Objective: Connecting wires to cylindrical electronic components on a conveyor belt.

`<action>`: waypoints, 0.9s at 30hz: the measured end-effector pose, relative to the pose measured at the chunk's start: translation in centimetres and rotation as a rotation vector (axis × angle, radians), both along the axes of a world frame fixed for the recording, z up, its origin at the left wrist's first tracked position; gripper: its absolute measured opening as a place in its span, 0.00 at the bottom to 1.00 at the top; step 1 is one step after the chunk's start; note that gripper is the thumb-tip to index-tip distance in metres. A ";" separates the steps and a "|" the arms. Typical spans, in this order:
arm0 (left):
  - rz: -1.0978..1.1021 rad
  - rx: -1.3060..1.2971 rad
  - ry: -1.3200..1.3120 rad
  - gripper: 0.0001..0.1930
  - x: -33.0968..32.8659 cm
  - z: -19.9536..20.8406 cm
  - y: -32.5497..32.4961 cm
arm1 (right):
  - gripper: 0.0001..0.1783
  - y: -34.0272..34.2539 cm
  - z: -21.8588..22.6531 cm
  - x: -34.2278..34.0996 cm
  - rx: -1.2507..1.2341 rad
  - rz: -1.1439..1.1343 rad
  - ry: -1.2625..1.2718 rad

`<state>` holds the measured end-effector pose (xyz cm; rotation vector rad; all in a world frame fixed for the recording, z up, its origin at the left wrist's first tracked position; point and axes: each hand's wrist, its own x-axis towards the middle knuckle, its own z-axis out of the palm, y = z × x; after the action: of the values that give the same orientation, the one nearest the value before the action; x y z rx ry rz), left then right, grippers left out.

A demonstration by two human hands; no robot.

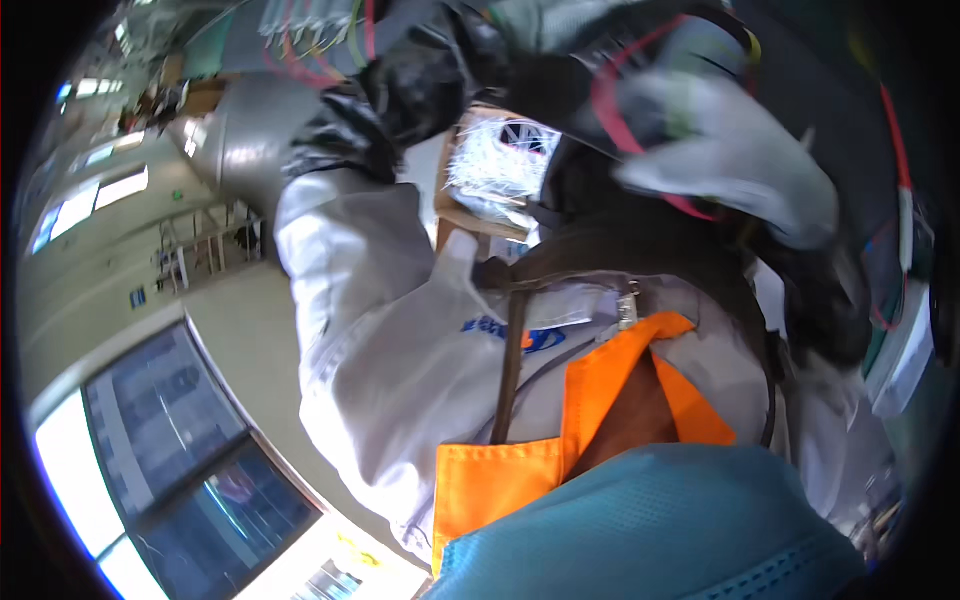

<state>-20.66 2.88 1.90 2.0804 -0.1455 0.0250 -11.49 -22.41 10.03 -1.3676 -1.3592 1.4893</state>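
My right hand (pixel 740 150), in a pale grey glove, is over the dark work surface at the upper right and smeared by motion. A red cable (pixel 603 95) loops past its fingers, and a yellow-green strand shows beside it; whether the fingers grip either is unclear. At the top edge, my left hand (pixel 555 25) wears a similar glove and is partly cut off, its fingers hidden. Black oversleeves (pixel 430 90) cover my forearms. Left of that hand, a bundle of white-sleeved wires (pixel 312 18) with red, yellow and green strands lies on the grey surface.
Below my arms stands a brown-edged box (pixel 470 222) filled with thin white scraps (pixel 492 165). Another red cable (pixel 897 140) runs along the right side, above a white box-like piece (pixel 900 350). A rack (pixel 205 245) and large windows (pixel 190 430) lie to the left.
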 end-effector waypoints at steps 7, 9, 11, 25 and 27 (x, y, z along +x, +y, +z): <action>-0.119 0.483 0.806 0.43 4.8 12.1 -7.0 | 0.08 13.7 -6.9 -19.3 0.973 0.013 -0.782; 0.120 1.047 0.464 0.39 5.2 2.8 -4.3 | 0.10 14.7 -13.9 -21.8 0.728 0.157 -0.659; 0.277 1.071 0.331 0.34 4.2 4.0 -5.9 | 0.13 7.0 -2.9 -11.7 0.496 0.449 -0.545; 0.407 0.810 0.130 0.28 3.3 5.5 -4.5 | 0.30 -12.8 -10.5 5.9 0.028 -1.044 -1.407; 0.412 0.976 0.341 0.36 1.6 7.9 -6.2 | 0.28 -13.7 -12.6 9.6 0.158 -1.026 -1.606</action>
<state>-19.02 -3.27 9.79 3.0049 0.5956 -0.1840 -1.89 -36.14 -2.58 -2.6299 -1.0090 -0.6324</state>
